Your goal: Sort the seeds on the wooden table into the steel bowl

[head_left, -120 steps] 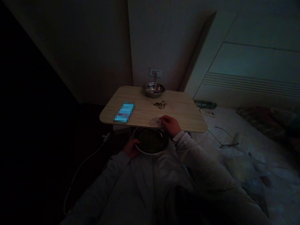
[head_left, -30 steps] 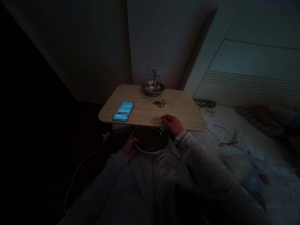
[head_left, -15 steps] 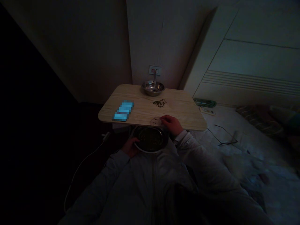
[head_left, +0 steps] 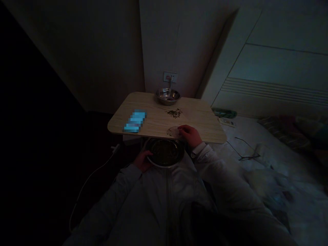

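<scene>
on the table (head_left: 202, 118), bowl (head_left: 167, 101) behind scattered bits (head_left: 175, 113), phone (head_left: 135, 121) at left

The only view comes from a camera which is worn on the person's head. It looks forward and steeply down from above the near side of the wooden surface (head_left: 200, 118), at a moderate distance. The whole top of the surface fits inside. Behind the surface, the view reaches the wall (head_left: 160, 44); to its right, the bed (head_left: 248, 131); at its near edge, the left hand (head_left: 142, 161) and right hand (head_left: 191, 136).
</scene>
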Motion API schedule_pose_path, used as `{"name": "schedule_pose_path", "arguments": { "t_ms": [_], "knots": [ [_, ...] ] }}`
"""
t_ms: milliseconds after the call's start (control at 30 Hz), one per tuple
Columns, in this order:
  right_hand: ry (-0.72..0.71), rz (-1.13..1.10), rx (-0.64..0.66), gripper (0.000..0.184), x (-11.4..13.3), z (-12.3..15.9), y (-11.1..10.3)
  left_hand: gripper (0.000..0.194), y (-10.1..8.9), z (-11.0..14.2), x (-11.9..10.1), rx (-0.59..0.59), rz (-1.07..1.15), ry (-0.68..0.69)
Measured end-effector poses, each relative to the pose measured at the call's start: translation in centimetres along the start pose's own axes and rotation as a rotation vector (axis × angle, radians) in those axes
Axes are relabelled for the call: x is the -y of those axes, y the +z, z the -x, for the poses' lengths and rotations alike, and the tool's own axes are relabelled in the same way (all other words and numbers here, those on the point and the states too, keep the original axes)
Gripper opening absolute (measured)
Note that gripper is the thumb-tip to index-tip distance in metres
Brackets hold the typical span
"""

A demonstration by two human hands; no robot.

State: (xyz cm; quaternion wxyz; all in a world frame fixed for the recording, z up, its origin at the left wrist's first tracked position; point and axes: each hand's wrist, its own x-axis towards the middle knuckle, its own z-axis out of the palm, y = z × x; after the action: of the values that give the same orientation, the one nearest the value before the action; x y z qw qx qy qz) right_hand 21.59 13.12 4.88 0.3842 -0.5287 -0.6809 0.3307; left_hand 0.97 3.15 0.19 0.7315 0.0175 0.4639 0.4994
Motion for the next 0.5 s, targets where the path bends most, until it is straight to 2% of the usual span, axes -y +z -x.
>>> {"name": "schedule_pose_path", "arguments": {
  "t_ms": [200,500],
  "knots": [
    [0.003,-0.023,0.019,0.019,0.24,0.03,0.57,0.049,-0.32,-0.43,0.17,0.014,0.006,0.014],
    [-0.003,-0.056,0.02,0.02,0.02,0.38,-0.15,0.048,-0.41,-0.48,0.13,0.006,-0.007,0.023]
  ]
}}
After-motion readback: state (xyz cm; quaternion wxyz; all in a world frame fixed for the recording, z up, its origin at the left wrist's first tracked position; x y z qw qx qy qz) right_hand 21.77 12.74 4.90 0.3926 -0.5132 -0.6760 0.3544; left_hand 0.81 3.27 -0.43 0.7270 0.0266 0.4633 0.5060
